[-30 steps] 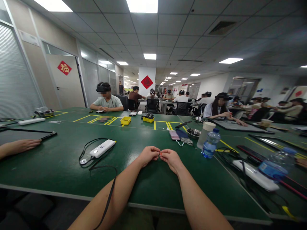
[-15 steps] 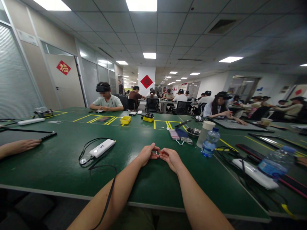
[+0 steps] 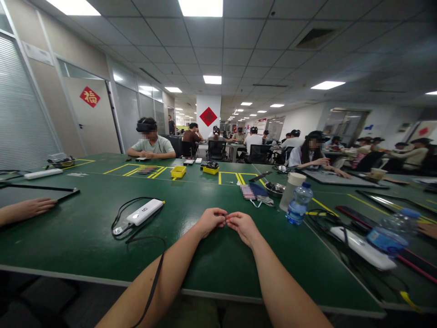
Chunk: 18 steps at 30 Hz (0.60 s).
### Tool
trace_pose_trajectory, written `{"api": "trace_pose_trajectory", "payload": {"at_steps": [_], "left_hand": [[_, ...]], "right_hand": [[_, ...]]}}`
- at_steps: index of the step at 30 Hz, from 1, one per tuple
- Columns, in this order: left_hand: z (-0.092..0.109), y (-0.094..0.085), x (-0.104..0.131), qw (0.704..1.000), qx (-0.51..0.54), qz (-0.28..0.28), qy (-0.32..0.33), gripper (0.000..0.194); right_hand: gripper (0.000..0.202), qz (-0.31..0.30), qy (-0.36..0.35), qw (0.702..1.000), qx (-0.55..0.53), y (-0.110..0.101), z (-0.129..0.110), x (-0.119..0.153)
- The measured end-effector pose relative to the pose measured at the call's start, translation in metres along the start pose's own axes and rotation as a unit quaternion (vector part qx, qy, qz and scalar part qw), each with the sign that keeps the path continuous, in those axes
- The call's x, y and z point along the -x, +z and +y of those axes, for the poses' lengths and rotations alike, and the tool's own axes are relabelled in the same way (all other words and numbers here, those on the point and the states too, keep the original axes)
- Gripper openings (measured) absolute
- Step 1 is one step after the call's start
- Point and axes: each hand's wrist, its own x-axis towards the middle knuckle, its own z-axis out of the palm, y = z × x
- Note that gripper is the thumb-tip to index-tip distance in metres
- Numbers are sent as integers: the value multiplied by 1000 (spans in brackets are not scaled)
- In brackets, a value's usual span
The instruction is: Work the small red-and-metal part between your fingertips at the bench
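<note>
Pinching a tiny reddish object (image 3: pixel 228 218) over a smooth, glossy green tabletop (image 3: pixel 186 205).
Left hand (image 3: pixel 211 222) and right hand (image 3: pixel 242 227) meet, thumbs against fingers (object's material indiscernible).

We see a smooth, glossy green tabletop (image 3: pixel 85 246) — glossy white plastic power bank (image 3: pixel 145 212) at left, clear plastic bottle (image 3: pixel 298 205) at right, shiny metal bowl (image 3: pixel 275 188) beyond, crumpled grey cloth (image 3: pixel 265 200) near it.

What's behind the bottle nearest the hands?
Behind the bottle stands a pale cup, partly covered by it. The cup's lower right side and the table directly behind the bottle can't be made out.
</note>
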Motion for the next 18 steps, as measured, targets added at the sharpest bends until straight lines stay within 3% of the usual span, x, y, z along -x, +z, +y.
{"api": "trace_pose_trajectory", "payload": {"at_steps": [18], "left_hand": [[-1, -4, -3, 999, 33, 0, -13, 25]], "right_hand": [[10, -11, 3, 999, -42, 1, -6, 3]]}}
